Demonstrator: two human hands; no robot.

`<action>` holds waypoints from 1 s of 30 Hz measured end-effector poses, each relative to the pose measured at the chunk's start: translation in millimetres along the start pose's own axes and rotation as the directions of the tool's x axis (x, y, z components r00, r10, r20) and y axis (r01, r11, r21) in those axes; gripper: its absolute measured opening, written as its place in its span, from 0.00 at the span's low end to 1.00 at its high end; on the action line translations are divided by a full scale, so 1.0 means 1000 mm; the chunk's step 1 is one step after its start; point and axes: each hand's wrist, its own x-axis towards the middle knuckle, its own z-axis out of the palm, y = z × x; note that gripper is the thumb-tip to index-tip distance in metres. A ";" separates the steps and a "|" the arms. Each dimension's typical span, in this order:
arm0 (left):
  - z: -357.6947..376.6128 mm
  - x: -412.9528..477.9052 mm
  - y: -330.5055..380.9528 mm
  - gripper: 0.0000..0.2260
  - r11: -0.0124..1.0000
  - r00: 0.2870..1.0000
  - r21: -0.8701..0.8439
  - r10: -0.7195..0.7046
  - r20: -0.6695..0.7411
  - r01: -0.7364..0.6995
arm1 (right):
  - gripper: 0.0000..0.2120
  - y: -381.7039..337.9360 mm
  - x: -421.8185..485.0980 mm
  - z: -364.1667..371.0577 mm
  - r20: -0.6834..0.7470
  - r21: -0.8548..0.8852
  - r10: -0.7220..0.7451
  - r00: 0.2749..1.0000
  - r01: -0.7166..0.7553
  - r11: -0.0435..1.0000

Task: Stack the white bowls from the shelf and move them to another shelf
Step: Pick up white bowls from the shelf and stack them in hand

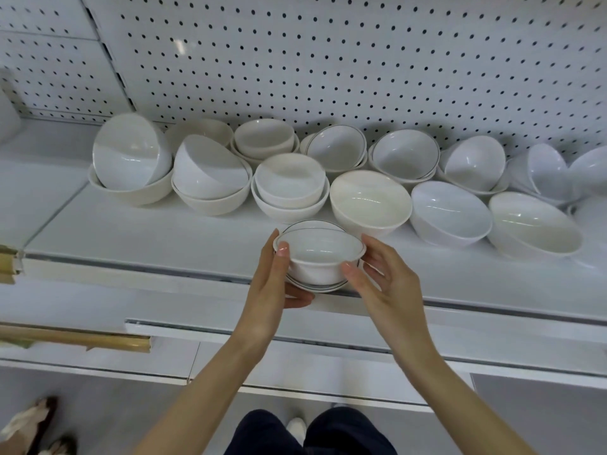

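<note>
A small stack of white bowls with thin dark rim lines (pixel 320 254) is held between both hands over the front edge of the upper shelf (pixel 138 238). My left hand (pixel 276 284) grips the stack's left side, thumb on the rim and fingers underneath. My right hand (pixel 381 274) holds the right side, thumb against the bowl's wall. Several more white bowls (pixel 369 200) lie on that shelf in two rows, some nested or tilted.
A white pegboard wall (pixel 328 60) rises behind the shelf. Lower shelves (pixel 295 326) step out below the hands. Wooden strips (pixel 75 338) stick out at the left. Another person's shoes (pixel 36 425) show at the bottom left, my own legs at bottom centre.
</note>
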 end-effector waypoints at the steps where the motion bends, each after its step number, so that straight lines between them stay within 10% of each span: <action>1: 0.000 0.000 0.000 0.28 1.000 1.000 -0.001 0.004 0.002 -0.004 | 0.23 -0.001 -0.002 0.004 -0.018 0.016 0.019 1.000 -0.018 1.000; 16: -0.001 0.001 0.003 0.25 0.997 0.999 0.063 0.038 0.011 -0.038 | 0.33 0.011 -0.002 0.014 -0.042 -0.059 0.041 0.998 -0.043 0.997; 30: -0.001 0.006 0.005 0.14 0.999 0.994 -0.022 0.025 -0.107 -0.028 | 0.17 -0.037 0.141 -0.039 0.127 -0.516 -0.290 0.949 0.313 0.797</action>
